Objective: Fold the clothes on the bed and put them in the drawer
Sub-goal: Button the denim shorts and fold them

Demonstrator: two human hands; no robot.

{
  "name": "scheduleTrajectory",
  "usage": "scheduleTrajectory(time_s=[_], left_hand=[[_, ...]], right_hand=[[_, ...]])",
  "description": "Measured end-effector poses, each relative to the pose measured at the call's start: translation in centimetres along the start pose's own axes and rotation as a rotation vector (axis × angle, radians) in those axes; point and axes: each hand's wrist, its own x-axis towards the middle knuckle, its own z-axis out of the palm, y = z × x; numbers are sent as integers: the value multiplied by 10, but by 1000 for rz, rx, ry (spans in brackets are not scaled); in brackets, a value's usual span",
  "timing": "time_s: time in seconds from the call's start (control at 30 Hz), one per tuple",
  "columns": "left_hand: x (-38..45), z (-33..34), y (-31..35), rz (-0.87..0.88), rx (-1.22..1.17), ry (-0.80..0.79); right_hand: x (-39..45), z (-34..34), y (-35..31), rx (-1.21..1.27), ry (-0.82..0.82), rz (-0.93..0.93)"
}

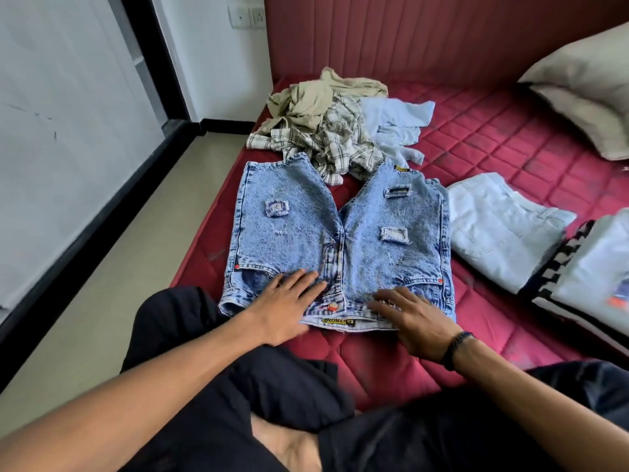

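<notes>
— What's on the bed (pixel 493 137)?
— Red quilted mattress, padded headboard (pixel 408 35) far side, pillow (pixel 585 93) far right. Denim shorts (pixel 340 240) lie flat at the near edge.
— And the hands?
— Left hand (pixel 289 301) and right hand (pixel 412 318) rest on the waistband, fingers spread flat.
— Other clothes?
— Crumpled pile (pixel 333 131) beyond; folded pieces (pixel 503 226) right. White wall (pixel 51 131) left.

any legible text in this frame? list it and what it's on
None reads cleanly.
Yellow waistband label on the denim shorts: dark letters, too blurred.
Yellow tag at the shorts' far leg hem: too small.
Patch on the leg: unreadable.
Orange print on the folded garment: blurred.
</notes>
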Motion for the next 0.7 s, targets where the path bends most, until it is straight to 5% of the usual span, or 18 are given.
scheduleTrajectory(time_s=[0.23, 0.37, 0.63, 0.7], left_hand=[[-37, -63, -54, -316, 19, 123], [-45, -131, -100, -415, -259, 319], [-69, -295, -144, -483, -772, 1093], [-76, -321, -148, -381, -978, 1268]], right_hand=[[-5, -58, 28, -135, 10, 349], [10, -128, 60, 45, 69, 597], [15, -317, 40, 5, 356, 217], [5, -359, 33, 67, 480, 159]])
